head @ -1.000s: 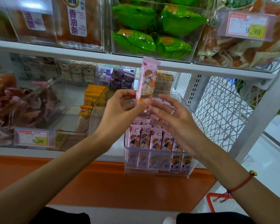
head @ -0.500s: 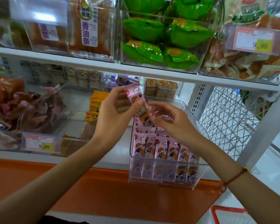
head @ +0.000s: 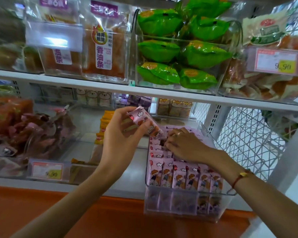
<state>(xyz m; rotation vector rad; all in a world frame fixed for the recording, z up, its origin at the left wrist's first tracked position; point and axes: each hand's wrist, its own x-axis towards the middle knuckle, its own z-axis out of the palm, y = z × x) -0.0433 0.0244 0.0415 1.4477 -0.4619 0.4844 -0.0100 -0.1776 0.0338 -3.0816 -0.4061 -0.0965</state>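
left hand (head: pixel 120 136) clamped on pink packet (head: pixel 143 121) just above clear bin (head: pixel 179 206); right hand (head: pixel 185 146) curled among bin's packets (head: pixel 179 178), grip cannot tell

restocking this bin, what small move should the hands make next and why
Probably lower the pink cartoon-printed snack packet, which the left hand pinches tilted above the clear plastic bin, into the dark gap by the right hand, whose fingers reach among the upright packets there.
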